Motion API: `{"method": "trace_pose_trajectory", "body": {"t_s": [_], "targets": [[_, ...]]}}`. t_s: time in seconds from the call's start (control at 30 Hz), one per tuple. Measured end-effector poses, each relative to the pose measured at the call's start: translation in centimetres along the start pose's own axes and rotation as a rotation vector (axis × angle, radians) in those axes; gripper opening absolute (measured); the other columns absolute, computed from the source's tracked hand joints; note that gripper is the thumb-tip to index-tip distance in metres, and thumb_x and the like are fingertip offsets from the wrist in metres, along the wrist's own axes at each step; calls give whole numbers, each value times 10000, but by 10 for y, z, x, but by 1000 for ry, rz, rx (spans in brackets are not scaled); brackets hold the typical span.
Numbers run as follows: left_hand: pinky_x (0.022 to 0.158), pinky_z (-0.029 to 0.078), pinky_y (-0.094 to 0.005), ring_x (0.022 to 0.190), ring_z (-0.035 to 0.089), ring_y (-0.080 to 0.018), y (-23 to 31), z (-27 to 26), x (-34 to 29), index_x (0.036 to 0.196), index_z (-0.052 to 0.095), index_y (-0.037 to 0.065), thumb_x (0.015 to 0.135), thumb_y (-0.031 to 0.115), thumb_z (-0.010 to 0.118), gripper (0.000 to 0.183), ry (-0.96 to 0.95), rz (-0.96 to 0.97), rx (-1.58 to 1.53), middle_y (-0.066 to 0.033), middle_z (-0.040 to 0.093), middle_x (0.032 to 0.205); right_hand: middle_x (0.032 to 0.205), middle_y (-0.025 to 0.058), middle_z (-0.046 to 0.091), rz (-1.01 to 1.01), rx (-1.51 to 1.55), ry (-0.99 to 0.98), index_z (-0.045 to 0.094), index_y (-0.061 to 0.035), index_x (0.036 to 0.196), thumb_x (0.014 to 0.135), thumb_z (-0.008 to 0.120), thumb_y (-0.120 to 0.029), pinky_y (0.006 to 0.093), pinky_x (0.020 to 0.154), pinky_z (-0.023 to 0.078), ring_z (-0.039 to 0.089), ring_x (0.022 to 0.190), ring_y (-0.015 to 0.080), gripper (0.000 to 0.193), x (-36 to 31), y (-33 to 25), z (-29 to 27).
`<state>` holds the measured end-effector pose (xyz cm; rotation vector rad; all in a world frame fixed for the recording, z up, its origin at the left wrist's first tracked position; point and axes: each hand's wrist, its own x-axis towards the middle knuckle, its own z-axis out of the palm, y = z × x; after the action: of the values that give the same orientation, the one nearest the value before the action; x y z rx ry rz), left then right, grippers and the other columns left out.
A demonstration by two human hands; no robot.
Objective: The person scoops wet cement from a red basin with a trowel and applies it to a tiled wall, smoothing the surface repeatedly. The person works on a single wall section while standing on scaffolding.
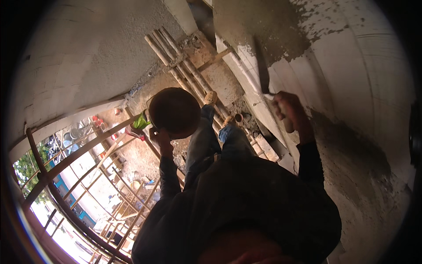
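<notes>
My left hand is closed on the near edge of a round, dark pan, whose contents are too dark to make out. In my right hand, closed around its handle, is a trowel with a narrow dark blade pointing away from me. The blade lies along the left edge of the wall; whether it touches the surface I cannot tell. Wet grey plaster covers the wall's upper part, and another dark damp patch spreads beside my right forearm.
My feet stand by several long poles laid side by side over rubble. A round container sits near my right shoe. Green cloth hangs left of the pan. Scaffold poles frame a drop to the ground at left.
</notes>
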<state>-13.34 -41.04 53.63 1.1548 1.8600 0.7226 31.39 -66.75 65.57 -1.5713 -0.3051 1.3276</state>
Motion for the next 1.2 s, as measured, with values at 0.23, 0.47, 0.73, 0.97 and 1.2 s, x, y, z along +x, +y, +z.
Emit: {"method": "trace_pose_trajectory", "body": {"t_s": [0.23,0.47,0.73,0.97,1.2], "targets": [[687,495,-419,739,573,-195,77,59,-73,895,592,65,744,118,737,216,-273,380,241,-103,640,807,878,176,711,-572,-1308,161,697,-67,976,967,672,-355,476,707,572,736,807,337,289,-4,45,76],[699,523,-459,785,705,-350,123,89,-143,911,597,63,778,105,689,167,-437,642,135,-164,683,802,873,186,729,-573,-1188,160,744,-52,904,822,726,-303,499,738,581,727,805,402,264,26,80,47],[712,532,-442,759,704,-316,123,94,-153,899,603,70,743,96,713,193,-524,699,106,-141,689,794,928,189,742,-261,-820,-85,738,-37,1028,900,680,-354,489,798,562,732,890,358,346,-2,124,62],[626,528,-392,704,630,-164,100,81,-113,924,615,27,754,111,794,261,-521,327,70,-112,689,789,967,164,741,-235,-1104,57,722,-97,1056,1005,603,-463,498,825,594,732,915,376,388,-15,110,76],[587,462,-307,707,566,-108,59,36,-54,1017,601,41,845,39,741,221,-385,72,-137,-25,633,815,825,186,728,-458,-738,-202,744,-19,890,953,682,-392,465,725,567,723,789,366,383,-23,53,112]]}}
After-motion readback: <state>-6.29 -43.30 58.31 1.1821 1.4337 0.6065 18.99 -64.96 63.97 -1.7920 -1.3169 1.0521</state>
